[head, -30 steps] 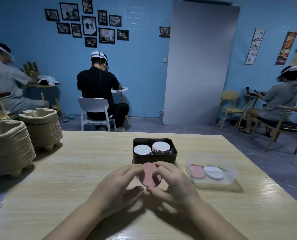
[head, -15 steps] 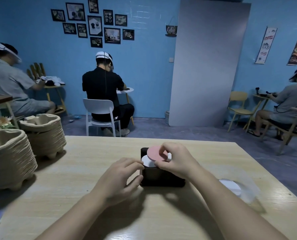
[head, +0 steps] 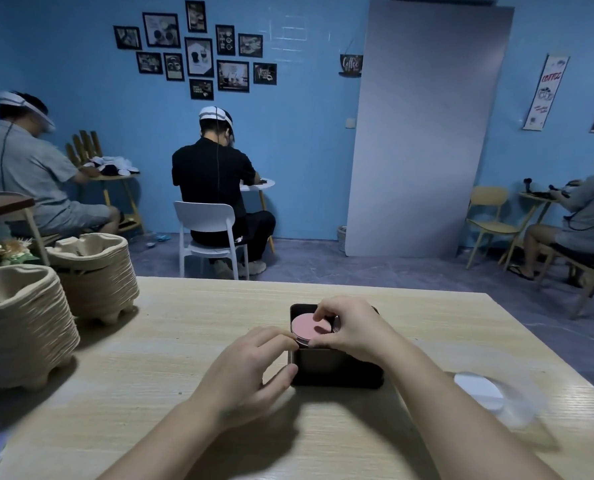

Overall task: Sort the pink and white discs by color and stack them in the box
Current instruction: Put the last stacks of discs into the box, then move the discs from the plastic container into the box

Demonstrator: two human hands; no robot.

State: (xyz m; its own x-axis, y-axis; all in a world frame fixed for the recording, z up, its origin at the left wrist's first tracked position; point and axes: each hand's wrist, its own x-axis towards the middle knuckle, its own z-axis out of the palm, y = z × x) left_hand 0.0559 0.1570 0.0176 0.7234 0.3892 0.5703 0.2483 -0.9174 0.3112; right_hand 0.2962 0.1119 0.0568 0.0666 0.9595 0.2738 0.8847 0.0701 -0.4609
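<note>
The right grip (head: 354,327) pinches the thin round pink disc (head: 309,325) on a pile in the left compartment of the small black box (head: 337,368). The left grip (head: 250,368) grasps the box's left wall. The pile seems higher than the rim, so a crooked release may slide the disc off. The right grip hides the other compartment. A round white disc (head: 477,389) waits in a clear plastic tub (head: 517,410) on the wooden counter (head: 184,341).

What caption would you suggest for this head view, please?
Right hand pinches a pink disc at the rim of the dark box; left hand grips the box.
</note>
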